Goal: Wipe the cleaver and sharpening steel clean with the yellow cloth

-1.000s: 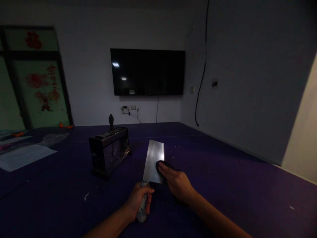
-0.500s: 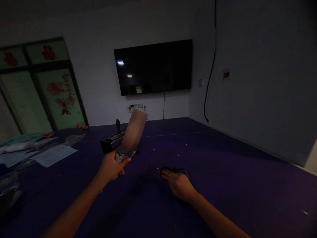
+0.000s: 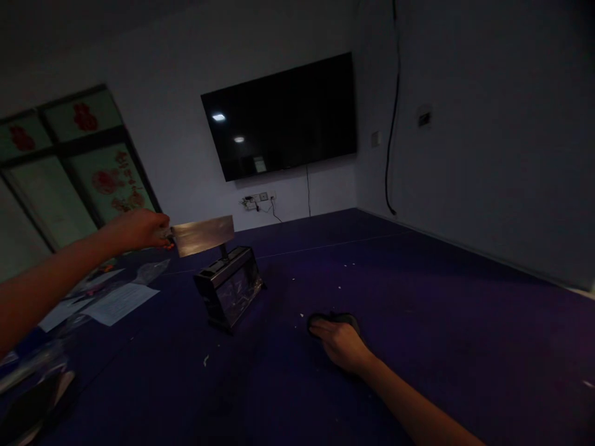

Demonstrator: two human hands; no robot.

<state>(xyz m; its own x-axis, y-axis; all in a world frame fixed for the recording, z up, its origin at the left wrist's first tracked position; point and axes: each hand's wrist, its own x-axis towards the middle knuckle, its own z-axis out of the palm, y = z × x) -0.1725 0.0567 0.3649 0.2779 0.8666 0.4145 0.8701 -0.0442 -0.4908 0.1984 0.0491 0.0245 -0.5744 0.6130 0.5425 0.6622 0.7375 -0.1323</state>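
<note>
My left hand (image 3: 151, 229), at the left, is closed around the end of what looks like a cleaver, with a broad, shiny rectangular blade (image 3: 203, 235) pointing right. The blade is held in the air and overlaps the upright black handle (image 3: 224, 251) on a dark box-like holder (image 3: 232, 279). Clear, shiny material shows on the side of that holder. On the purple surface, my right hand (image 3: 341, 344) lies over a black rounded object (image 3: 351, 321). Its fingers are together on the object's left end, and the thumb is hidden. The object's kind is unclear in the dim light.
The purple surface (image 3: 418, 297) carries several small white scraps (image 3: 206, 360). Papers (image 3: 121, 303) and clear plastic (image 3: 153, 271) lie at the left, with a dark flat item (image 3: 32, 402) nearer. A television (image 3: 283, 118) hangs on the back wall.
My left hand has moved left and up with the cleaver-like blade, which has turned from steeply raised to nearly level. The holder is now uncovered. My right hand stays on the black object.
</note>
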